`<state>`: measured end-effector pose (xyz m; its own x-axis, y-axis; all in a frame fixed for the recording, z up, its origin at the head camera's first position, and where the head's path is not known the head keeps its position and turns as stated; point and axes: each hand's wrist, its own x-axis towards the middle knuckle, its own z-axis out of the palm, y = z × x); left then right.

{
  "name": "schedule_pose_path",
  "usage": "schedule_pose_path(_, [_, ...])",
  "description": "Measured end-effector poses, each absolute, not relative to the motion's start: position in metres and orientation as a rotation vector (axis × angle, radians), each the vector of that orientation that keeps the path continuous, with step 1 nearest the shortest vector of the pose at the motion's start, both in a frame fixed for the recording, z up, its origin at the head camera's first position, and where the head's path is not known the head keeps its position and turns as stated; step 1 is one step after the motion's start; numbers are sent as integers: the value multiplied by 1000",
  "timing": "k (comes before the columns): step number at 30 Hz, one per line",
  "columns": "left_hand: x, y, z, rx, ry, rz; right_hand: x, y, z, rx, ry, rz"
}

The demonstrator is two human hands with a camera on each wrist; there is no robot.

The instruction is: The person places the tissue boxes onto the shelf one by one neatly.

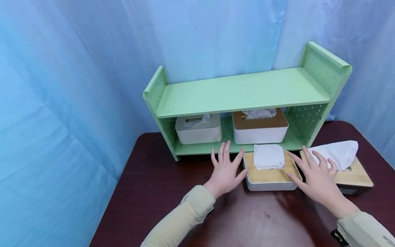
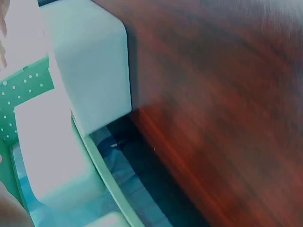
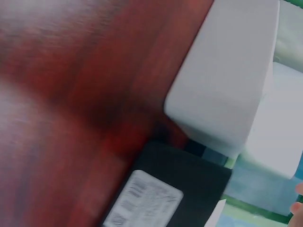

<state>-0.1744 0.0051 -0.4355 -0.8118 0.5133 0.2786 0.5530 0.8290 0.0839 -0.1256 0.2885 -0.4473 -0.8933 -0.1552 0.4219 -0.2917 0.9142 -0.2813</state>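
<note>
A white tissue box (image 1: 271, 186) with a light wooden lid and a tissue sticking out stands on the dark table, in front of the shelf. To its left is my left hand (image 1: 226, 174), fingers spread, thumb close to the box's side. My right hand (image 1: 319, 180) has its fingers spread at the box's right edge, thumb and forefinger overlapping the lid's corner in the head view. Both wrist views show this box's plain side, in the left wrist view as a pale wall (image 2: 92, 66) and in the right as a grey one (image 3: 220, 71). Neither hand grips anything.
A green two-level shelf (image 1: 240, 91) holds a grey tissue box (image 1: 200, 135) and a white one with a brown lid (image 1: 260, 135) below. Right of the middle box stands a dark tissue box (image 1: 355, 176) with a wooden top, its label (image 3: 144, 201) showing. Blue curtains (image 1: 77, 85) surround the table.
</note>
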Motion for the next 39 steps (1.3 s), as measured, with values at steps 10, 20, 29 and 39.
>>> schedule_pose_path(10, [-160,13,-458,-889,-2788,-162,-113,294,-471,306,-2651,484])
schedule_pose_path(20, [-153,23,-482,-928,-2888,-294,-112,285,-487,268,-2703,507])
schedule_pose_path(29, [-153,25,-491,-891,-2972,-449,-114,277,-494,206,-2739,527])
schedule_pose_path(39, [-153,28,-494,-896,-2978,-588,-114,271,-500,177,-2747,550])
